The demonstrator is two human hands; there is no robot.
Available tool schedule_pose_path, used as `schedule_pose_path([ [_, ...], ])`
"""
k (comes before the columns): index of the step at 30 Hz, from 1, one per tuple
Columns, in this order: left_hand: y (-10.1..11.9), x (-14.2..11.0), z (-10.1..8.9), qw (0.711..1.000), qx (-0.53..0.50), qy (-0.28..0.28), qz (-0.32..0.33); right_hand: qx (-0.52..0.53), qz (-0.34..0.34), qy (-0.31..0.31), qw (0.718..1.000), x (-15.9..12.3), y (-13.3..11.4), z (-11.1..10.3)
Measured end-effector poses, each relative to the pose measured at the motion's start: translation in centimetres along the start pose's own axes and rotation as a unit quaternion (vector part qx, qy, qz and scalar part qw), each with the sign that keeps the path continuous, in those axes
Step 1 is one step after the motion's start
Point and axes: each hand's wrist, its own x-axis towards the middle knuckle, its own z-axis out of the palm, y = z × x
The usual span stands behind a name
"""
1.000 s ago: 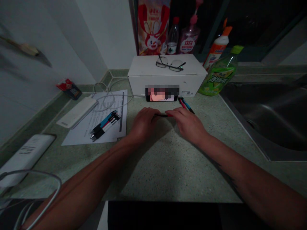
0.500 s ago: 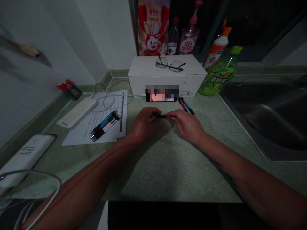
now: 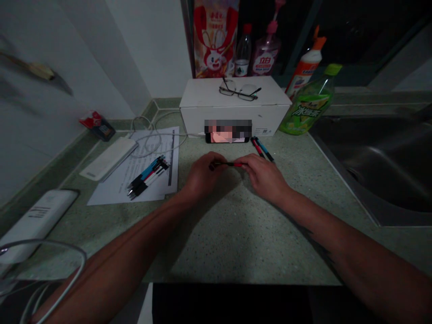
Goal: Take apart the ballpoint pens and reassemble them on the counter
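Grip of left hand [image 3: 203, 174] and right hand [image 3: 263, 177] closed on one black-and-red pen [image 3: 227, 164]

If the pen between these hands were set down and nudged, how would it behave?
The pen looks slim and round, so it would probably roll easily on the flat speckled counter. It is probably light and stiff: the left hand and right hand pinch it at its ends, and it shows no bend.

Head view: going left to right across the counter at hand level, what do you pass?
White power brick → flat white power bank → printed papers → left hand → black-and-red pen → right hand → steel sink
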Motion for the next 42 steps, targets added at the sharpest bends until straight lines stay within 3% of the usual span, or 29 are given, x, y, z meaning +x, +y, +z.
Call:
schedule_pose_path([
  [37,0.27,-0.08,-0.35,1.000,0.020,-0.020,-0.005,0.003,-0.003,-0.002,1.000,-0.06,0.11,0.05],
  [42,0.39,-0.10,-0.73,0.995,0.090,-0.002,0.050,0.030,0.006,0.000,1.000,-0.09,-0.05,-0.02],
])
